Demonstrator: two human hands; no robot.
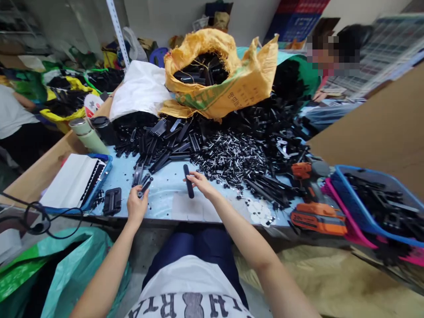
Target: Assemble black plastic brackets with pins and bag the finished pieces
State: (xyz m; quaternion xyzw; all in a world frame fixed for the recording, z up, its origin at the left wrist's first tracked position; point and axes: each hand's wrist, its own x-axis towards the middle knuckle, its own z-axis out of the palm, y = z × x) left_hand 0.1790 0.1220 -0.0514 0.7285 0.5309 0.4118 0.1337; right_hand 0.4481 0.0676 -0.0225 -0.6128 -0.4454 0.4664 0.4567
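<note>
My right hand (pixel 201 183) grips a black bar with rounded ends (pixel 188 181), held tilted over the light blue tabletop (pixel 165 181). The fingers of my left hand (pixel 136 203) are closed on small black arm-like parts (pixel 144 185) with round ends; how many it holds I cannot make out. Just beyond that hand, more long black parts (pixel 159 148) lie in a loose heap. To the right of the bar spreads a pile of small silvery pins or screws (pixel 232 159). A black bracket-like piece (pixel 112 201) rests left of my left hand.
An orange cordless drill (pixel 318 218) lies at the right edge, beside a blue basket (pixel 351 170) of black parts. A yellow sack (pixel 245 90) stands at the back. A green bottle (pixel 88 137) and a white-covered bin (pixel 71 181) are at left. Other people are beyond the table.
</note>
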